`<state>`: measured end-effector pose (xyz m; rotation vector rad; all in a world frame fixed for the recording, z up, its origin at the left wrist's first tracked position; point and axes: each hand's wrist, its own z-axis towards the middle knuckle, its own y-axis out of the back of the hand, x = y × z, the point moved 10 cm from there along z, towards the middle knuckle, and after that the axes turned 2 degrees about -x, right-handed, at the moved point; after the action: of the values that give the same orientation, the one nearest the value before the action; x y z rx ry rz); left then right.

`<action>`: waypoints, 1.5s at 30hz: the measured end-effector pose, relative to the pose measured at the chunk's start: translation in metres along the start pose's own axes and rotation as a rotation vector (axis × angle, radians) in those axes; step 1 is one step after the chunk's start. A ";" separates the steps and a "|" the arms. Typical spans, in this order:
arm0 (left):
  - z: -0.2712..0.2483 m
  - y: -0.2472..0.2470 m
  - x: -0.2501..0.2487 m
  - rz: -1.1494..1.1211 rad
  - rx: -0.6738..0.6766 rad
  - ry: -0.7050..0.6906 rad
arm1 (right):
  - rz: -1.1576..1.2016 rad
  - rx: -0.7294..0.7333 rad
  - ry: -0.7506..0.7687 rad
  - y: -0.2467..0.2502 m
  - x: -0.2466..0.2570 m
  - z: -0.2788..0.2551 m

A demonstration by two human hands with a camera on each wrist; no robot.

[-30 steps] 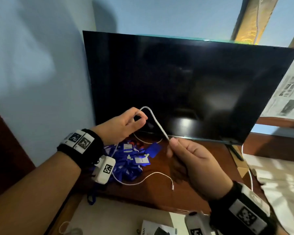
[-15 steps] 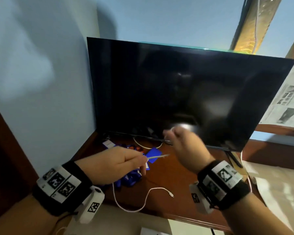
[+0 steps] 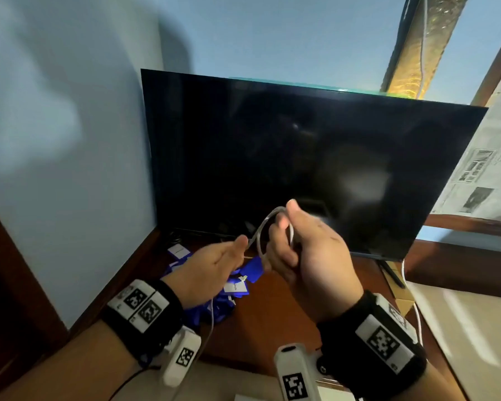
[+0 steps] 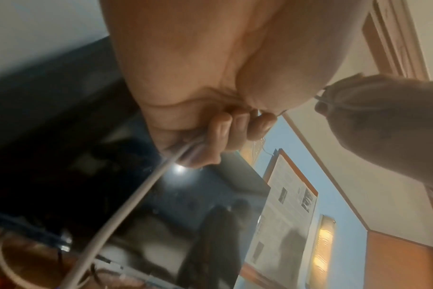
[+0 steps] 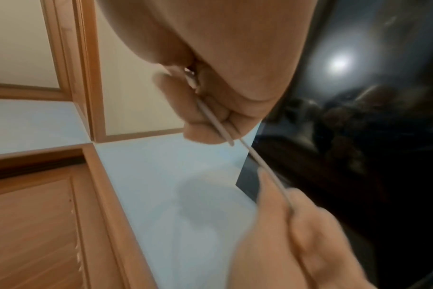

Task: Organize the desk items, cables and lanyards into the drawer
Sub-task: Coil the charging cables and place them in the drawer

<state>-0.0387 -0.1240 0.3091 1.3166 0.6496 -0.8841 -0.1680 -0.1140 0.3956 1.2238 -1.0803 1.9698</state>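
Dark monitor (image 3: 301, 169) against blue wall (image 3: 70, 140)

No legible text; print on lanyard cards (image 3: 234, 287) too blurred.

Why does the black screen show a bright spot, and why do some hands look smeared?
Head view: black glossy monitor reflects a soft hazy glow. Right wrist view: same screen shows a sharp round glare, and the left hand is motion-blurred. Left wrist view: thin white cable streaks softly.
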 end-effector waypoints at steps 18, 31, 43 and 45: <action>-0.014 0.080 -0.085 0.089 -0.334 -0.213 | -0.637 0.098 -0.150 0.050 -0.049 -0.002; -0.028 -0.040 0.042 0.036 0.098 0.212 | 0.198 -0.144 0.143 0.049 0.038 0.015; -0.014 0.040 -0.027 0.218 -0.107 -0.054 | -0.809 0.018 -0.307 0.073 -0.104 -0.001; -0.003 0.051 -0.009 0.222 -0.178 -0.006 | -0.512 0.052 -0.340 0.049 -0.104 -0.010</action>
<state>0.0000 -0.1181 0.3436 1.1990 0.5519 -0.6349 -0.1684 -0.1357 0.2821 1.7090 -0.7640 1.4401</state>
